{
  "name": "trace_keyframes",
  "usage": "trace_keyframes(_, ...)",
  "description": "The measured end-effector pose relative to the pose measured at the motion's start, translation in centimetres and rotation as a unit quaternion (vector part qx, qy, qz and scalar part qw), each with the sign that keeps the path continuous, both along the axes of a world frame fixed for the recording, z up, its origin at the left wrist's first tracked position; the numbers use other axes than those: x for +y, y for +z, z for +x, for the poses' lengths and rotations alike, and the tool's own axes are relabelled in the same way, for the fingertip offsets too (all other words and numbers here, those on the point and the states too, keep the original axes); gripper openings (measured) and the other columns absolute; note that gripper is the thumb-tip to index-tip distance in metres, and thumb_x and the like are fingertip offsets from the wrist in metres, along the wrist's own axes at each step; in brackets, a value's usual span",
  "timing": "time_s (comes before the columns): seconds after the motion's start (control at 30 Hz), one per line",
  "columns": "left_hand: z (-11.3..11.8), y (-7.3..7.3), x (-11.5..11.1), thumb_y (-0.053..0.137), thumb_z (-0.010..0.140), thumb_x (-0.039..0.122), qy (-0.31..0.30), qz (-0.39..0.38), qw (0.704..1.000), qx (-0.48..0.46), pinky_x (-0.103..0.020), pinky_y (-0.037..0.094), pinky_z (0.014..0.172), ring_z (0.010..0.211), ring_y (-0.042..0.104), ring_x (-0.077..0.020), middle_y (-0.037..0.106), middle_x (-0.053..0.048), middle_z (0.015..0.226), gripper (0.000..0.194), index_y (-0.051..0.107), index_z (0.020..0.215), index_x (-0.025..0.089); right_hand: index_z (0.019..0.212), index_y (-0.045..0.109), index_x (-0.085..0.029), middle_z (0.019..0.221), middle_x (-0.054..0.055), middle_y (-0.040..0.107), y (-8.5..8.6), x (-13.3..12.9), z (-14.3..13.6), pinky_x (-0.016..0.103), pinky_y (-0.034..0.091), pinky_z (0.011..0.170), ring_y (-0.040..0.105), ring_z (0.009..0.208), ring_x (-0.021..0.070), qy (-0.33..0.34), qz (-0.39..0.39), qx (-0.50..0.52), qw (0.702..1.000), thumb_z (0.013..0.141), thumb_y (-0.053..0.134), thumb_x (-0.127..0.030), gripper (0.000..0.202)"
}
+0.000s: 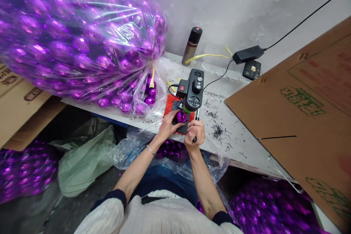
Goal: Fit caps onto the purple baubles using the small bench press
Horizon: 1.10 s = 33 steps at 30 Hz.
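A shiny purple ball [181, 117] sits under the head of a small black bench drill press [194, 91]. My left hand [169, 124] holds the ball from the left, with fingers and thumb around its side. With closed fingers, my right hand [195, 132] grips the press's lever [197, 114], whose dark end shows below the fist. The machine stands on a red sheet [169, 104] on the white table. Where the tool meets the ball is hidden by the press head.
A big clear bag of purple balls [90, 40] fills the left. Behind the press stand a spray can [192, 45] and a power adapter [249, 55]. Black shavings [217, 131] litter the table [236, 146]. A cardboard box [298, 109] blocks the right; more balls lie below.
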<state>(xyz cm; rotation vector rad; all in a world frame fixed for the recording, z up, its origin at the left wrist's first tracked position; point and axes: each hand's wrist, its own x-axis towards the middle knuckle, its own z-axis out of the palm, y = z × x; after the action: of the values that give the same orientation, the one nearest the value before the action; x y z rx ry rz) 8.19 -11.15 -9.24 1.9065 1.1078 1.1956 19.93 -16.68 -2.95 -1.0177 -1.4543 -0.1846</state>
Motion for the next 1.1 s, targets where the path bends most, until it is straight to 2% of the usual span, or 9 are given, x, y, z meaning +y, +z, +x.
trace_keyframes(0.33,0.0,0.3,0.2,0.075,0.085,0.038,-0.011,-0.002,1.000,-0.005,-0.045,0.047,0.108,0.125,0.061,-0.0281,0.064,-0.015,0.132,0.057,0.056,0.135,0.018,0.073,0.045,-0.023,0.071,0.000,0.053,-0.1,0.4,-0.4,0.033,0.045,0.068,0.054,0.066,0.0138,-0.018,0.005,0.021,1.000,0.099,0.036,-0.020,0.027)
trace_keyframes(0.5,0.0,0.1,0.3,0.075,0.085,0.036,-0.012,-0.006,1.000,-0.002,-0.045,0.046,0.109,0.127,0.059,-0.0283,0.064,-0.014,0.133,0.056,0.056,0.135,0.019,0.071,0.045,-0.023,0.070,0.000,0.054,-0.5,0.7,-0.1,0.031,0.043,0.063,0.051,0.063,0.0139,0.001,0.043,-0.015,0.999,0.098,0.038,-0.021,0.028)
trace_keyframes(0.6,0.3,-0.2,0.7,0.077,0.084,0.037,-0.012,-0.001,1.000,-0.007,-0.046,0.047,0.108,0.127,0.060,-0.0289,0.064,-0.015,0.134,0.058,0.056,0.135,0.018,0.069,0.045,-0.024,0.067,0.000,0.053,0.8,0.8,-0.1,0.031,0.042,0.060,0.051,0.060,0.0139,-0.002,0.046,0.002,0.999,0.098,0.038,-0.022,0.030)
trace_keyframes(0.7,0.4,-0.4,0.7,0.077,0.083,0.039,-0.004,0.011,1.000,-0.012,-0.046,0.049,0.107,0.125,0.061,-0.0289,0.064,-0.015,0.133,0.061,0.055,0.137,0.019,0.066,0.045,-0.024,0.065,-0.001,0.051,3.7,0.8,-0.3,0.032,0.044,0.063,0.054,0.064,0.0148,-0.022,-0.002,0.056,0.998,0.099,0.039,-0.025,0.034)
trace_keyframes(0.8,-0.4,-0.5,-0.9,0.075,0.085,0.042,0.023,0.047,0.999,-0.009,-0.047,0.051,0.105,0.125,0.061,-0.0290,0.063,-0.016,0.133,0.066,0.050,0.141,0.019,0.067,0.046,-0.023,0.067,-0.001,0.052,6.4,0.4,-0.4,0.030,0.044,0.066,0.054,0.066,0.0133,-0.010,-0.068,0.081,0.994,0.100,0.040,-0.028,0.035)
trace_keyframes(0.87,-1.6,-0.7,-3.1,0.074,0.085,0.045,0.012,0.094,0.995,0.026,-0.048,0.050,0.106,0.127,0.060,-0.0297,0.062,-0.017,0.133,0.070,0.047,0.144,0.019,0.067,0.048,-0.023,0.067,-0.001,0.053,7.0,0.1,-0.4,0.029,0.043,0.066,0.054,0.067,0.0127,-0.003,-0.079,0.077,0.994,0.100,0.041,-0.026,0.034)
trace_keyframes(1.0,-4.3,-1.3,-7.7,0.076,0.079,0.056,-0.042,0.163,0.975,0.143,-0.050,0.051,0.102,0.121,0.063,-0.0316,0.065,-0.018,0.128,0.078,0.050,0.143,0.019,0.068,0.049,-0.022,0.070,-0.001,0.056,5.9,-0.2,-0.4,0.029,0.044,0.069,0.057,0.069,0.0130,0.003,-0.051,0.044,0.998,0.099,0.042,-0.020,0.031)
trace_keyframes(1.07,-5.0,-1.1,-8.2,0.072,0.080,0.061,-0.019,0.169,0.972,0.163,-0.048,0.053,0.099,0.118,0.065,-0.0318,0.066,-0.018,0.126,0.075,0.054,0.139,0.018,0.069,0.049,-0.022,0.070,0.000,0.057,5.1,-0.3,-0.5,0.030,0.044,0.069,0.057,0.069,0.0132,0.003,-0.043,0.042,0.998,0.098,0.043,-0.018,0.030)
trace_keyframes(1.1,-5.3,-0.7,-7.6,0.067,0.086,0.059,0.005,0.169,0.973,0.158,-0.047,0.053,0.099,0.118,0.065,-0.0309,0.066,-0.018,0.125,0.066,0.056,0.137,0.018,0.069,0.049,-0.022,0.070,0.000,0.057,4.9,-0.3,-0.6,0.030,0.044,0.069,0.057,0.069,0.0133,0.004,-0.040,0.044,0.998,0.098,0.043,-0.018,0.030)
